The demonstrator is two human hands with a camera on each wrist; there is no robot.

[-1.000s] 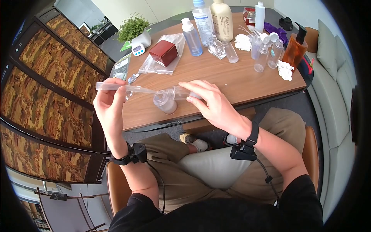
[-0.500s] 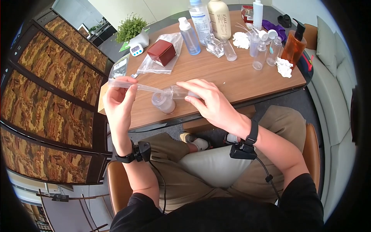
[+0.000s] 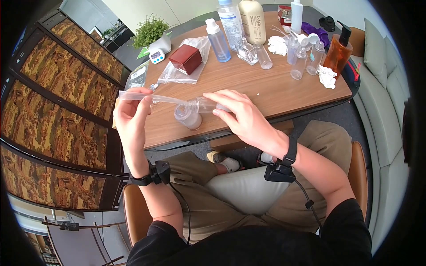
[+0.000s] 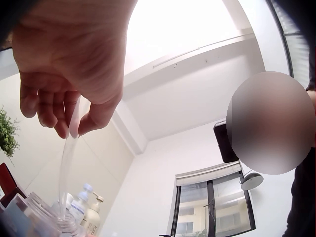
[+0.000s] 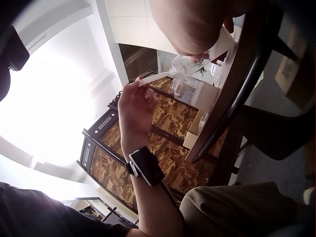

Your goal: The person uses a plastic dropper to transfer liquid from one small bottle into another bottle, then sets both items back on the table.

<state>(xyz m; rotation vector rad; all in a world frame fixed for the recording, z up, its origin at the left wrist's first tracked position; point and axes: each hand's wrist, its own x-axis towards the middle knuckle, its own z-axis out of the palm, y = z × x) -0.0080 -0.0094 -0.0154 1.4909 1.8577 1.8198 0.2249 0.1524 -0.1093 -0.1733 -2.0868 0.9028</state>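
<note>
My left hand (image 3: pixel 131 119) pinches a translucent plastic dropper (image 3: pixel 165 99) between thumb and fingertips at its wide end. Its thin end reaches right, into the neck of a small clear bottle (image 3: pixel 204 105). That bottle lies on its side in my right hand (image 3: pixel 244 114), thumb below and fingers over it. Just under the neck stands an open clear jar (image 3: pixel 188 119) with a wide mouth, upright near the table's front edge. The left wrist view shows the dropper (image 4: pixel 64 170) sloping down to the threaded neck; in the right wrist view the jar (image 5: pixel 190 94) sits beneath the bottle (image 5: pixel 183 66).
Behind the hands are a dark red box (image 3: pixel 186 60) on a plastic bag, a white timer (image 3: pixel 156 56) and a potted plant (image 3: pixel 151 33). Farther right stand a blue spray bottle (image 3: pixel 218 42), several small clear bottles, crumpled tissue (image 3: pixel 327 78) and an amber pump bottle (image 3: pixel 338 53).
My left hand has moved right with the dropper, its thin end going farther into the bottle's neck, then shifted slightly back left. The right hand and bottle have barely moved.
</note>
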